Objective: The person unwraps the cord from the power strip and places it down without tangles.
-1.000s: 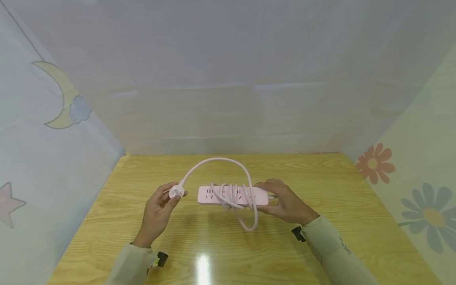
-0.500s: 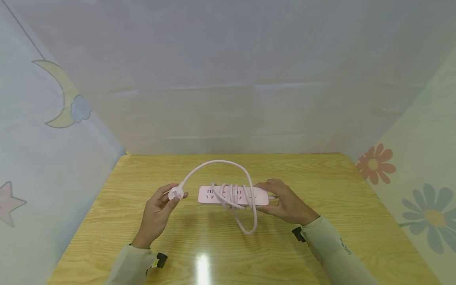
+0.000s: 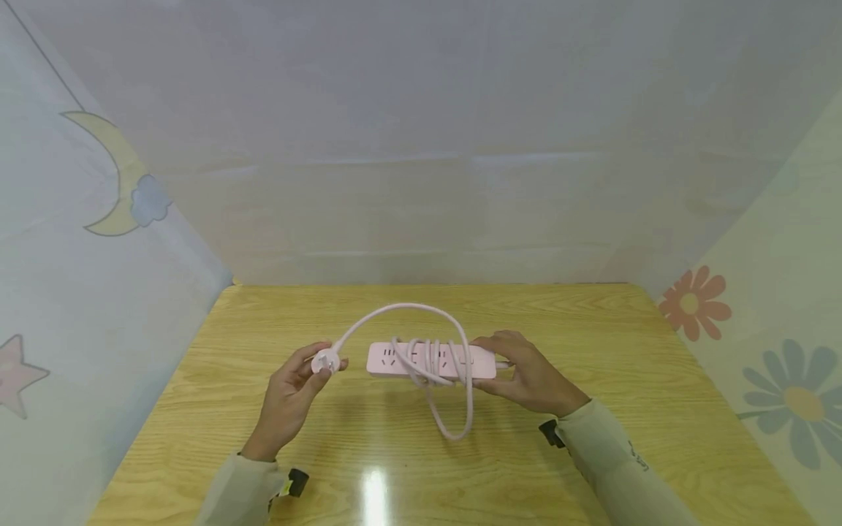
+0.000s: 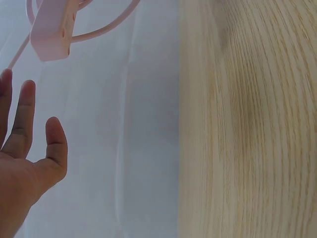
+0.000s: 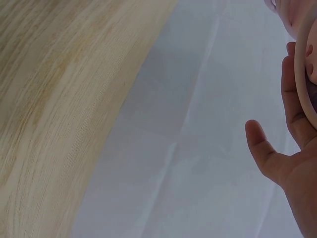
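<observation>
over wooden table (image 3: 473,482), hands: left (image 3: 283,402) pinching plug (image 3: 324,361), right (image 3: 536,376) gripping power strip (image 3: 444,363) wrapped in cord (image 3: 408,305).

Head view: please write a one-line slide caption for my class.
Left hand pinching the plug, right hand gripping the power strip, cord looped around the strip.

Pale grey-green sleeves (image 3: 608,456), dark lettering (image 3: 637,456), black wrist cameras (image 3: 298,482)
</observation>
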`<state>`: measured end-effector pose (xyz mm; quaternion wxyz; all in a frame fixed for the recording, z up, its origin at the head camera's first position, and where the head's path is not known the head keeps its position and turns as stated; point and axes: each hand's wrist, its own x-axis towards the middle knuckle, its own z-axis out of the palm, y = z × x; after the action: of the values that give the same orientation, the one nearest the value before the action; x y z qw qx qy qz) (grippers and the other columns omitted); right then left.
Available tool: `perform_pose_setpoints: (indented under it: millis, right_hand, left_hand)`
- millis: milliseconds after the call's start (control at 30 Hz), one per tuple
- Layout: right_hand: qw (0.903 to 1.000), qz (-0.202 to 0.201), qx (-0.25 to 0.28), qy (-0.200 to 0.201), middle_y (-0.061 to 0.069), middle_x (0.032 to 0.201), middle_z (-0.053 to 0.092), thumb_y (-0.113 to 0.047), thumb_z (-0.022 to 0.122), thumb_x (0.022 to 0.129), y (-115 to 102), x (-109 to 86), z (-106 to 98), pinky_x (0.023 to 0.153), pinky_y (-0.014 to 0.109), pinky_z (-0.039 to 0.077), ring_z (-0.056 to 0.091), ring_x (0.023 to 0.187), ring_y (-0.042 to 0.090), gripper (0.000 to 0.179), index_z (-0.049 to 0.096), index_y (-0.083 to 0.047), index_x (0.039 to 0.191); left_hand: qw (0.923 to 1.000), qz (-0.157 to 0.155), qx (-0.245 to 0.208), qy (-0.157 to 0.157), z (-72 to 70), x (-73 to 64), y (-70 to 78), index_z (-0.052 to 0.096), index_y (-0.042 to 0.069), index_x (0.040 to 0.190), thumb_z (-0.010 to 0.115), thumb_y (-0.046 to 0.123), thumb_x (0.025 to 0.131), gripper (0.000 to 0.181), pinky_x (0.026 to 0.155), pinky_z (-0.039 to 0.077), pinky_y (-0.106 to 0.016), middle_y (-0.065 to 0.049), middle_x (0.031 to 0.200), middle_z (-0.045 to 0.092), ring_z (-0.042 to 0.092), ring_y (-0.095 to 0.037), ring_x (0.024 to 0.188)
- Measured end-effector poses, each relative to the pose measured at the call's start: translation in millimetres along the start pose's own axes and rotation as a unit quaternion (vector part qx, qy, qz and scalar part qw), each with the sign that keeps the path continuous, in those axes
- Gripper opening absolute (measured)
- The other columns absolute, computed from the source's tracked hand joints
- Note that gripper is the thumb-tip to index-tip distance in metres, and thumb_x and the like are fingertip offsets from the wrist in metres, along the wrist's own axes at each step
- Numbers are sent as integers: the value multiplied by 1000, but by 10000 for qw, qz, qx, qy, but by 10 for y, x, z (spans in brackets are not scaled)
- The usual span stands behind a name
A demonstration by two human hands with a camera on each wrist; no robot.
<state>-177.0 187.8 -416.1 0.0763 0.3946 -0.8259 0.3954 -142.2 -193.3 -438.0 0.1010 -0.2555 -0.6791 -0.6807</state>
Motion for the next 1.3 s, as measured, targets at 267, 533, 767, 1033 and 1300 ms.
perform_pose_setpoints:
  millis: [267, 533, 767, 1033, 1300]
  right_hand:
    - [9998, -155, -84, 59, -9, 104, 65, -10, 83, 81, 20, -2, 3, 81, 45, 44, 53, 95, 13, 51, 64, -12, 129]
    - [9996, -193, -169, 124, -11, 103, 65, -9, 84, 80, 29, -6, 0, 83, 41, 42, 53, 93, 12, 52, 64, -12, 129]
    - [9996, -164, -174, 140, -12, 102, 65, -9, 83, 81, 39, -10, 2, 80, 41, 43, 52, 93, 12, 51, 65, -14, 128]
    - [9994, -154, -250, 199, -12, 100, 64, -9, 84, 80, 46, -10, -6, 75, 40, 44, 51, 92, 12, 51, 65, -14, 127]
    - [9994, -34, -280, 193, -13, 100, 64, -10, 84, 81, 28, -9, -1, 77, 38, 43, 52, 94, 12, 50, 65, -15, 127]
  left_hand:
    - [9998, -148, 157, -57, -11, -26, 4, 49, -11, 135, 49, -10, 100, 35, 98, 46, -20, 4, 110, 73, 66, -9, 108]
    - [9991, -250, 148, -297, -26, -60, 8, 51, -3, 139, 47, -9, 101, 38, 97, 47, -20, 5, 111, 72, 66, -9, 108]
    - [9988, -61, -146, -464, -25, -54, 13, 51, -2, 140, 45, -11, 101, 40, 98, 47, -22, 3, 112, 72, 66, -10, 108]
    - [9978, 41, -297, -587, -26, -57, 11, 49, -1, 142, 43, -12, 102, 42, 99, 46, -22, 1, 112, 72, 66, -11, 108]
    - [9972, 90, -327, -666, -47, -74, -15, 47, -4, 143, 40, -13, 102, 43, 100, 44, -22, -1, 111, 71, 66, -13, 108]
